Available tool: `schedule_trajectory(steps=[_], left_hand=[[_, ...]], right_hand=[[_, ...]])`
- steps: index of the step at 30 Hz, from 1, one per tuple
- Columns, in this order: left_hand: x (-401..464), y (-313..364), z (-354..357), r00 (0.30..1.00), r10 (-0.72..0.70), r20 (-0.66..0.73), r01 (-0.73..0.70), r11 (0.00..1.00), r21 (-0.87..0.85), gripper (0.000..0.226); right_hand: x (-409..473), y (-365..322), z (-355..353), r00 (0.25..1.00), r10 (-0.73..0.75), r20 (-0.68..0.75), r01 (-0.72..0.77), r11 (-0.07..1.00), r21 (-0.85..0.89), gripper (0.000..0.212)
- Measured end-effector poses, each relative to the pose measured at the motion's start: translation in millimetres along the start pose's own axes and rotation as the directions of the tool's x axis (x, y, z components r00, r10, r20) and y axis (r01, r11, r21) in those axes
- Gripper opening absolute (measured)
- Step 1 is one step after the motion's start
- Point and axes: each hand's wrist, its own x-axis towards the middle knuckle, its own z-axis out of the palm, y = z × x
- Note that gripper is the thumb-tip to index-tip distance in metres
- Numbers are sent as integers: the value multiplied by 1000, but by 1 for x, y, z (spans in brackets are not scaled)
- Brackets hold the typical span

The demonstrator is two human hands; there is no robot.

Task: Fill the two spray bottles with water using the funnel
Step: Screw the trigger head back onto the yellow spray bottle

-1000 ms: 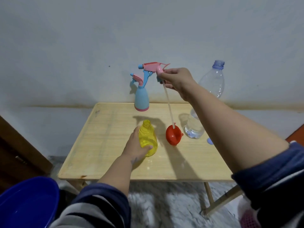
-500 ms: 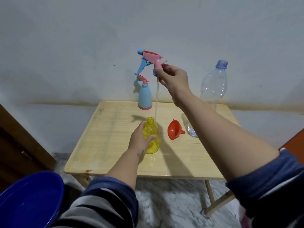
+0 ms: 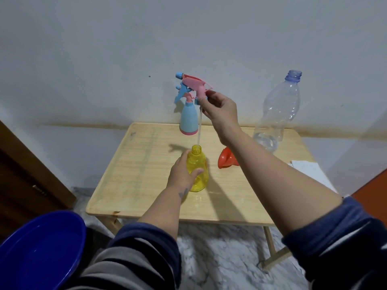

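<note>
From the head camera, the right hand (image 3: 219, 109) pinches the pink trigger head (image 3: 194, 84) by its collar, holding it high with its thin dip tube (image 3: 199, 126) hanging straight down. A second ago the tube's tip dangled over the red funnel (image 3: 227, 160); now it sits at the open neck of the yellow spray bottle (image 3: 198, 170), though whether it has entered is hard to tell. The left hand (image 3: 182, 174) grips that bottle by its body, upright on the wooden table (image 3: 136, 174). This suggests the yellow bottle is being closed, so its filling is probably done. The blue spray bottle (image 3: 189, 120) stands capped at the back, near the clear water bottle (image 3: 276, 114), which holds a little water. The funnel lies on its side just beside the yellow bottle.
</note>
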Motion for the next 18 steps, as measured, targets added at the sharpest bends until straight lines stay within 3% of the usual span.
schedule_trajectory(steps=[11, 18], left_hand=[[-1, -3, 4, 1000, 3, -21, -2, 1000, 11, 64], [0, -7, 5, 999, -5, -32, 6, 1000, 24, 66]], right_hand=[[-53, 73, -12, 990, 111, 90, -105, 993, -62, 18], [-59, 86, -14, 986, 116, 119, -105, 990, -96, 24]])
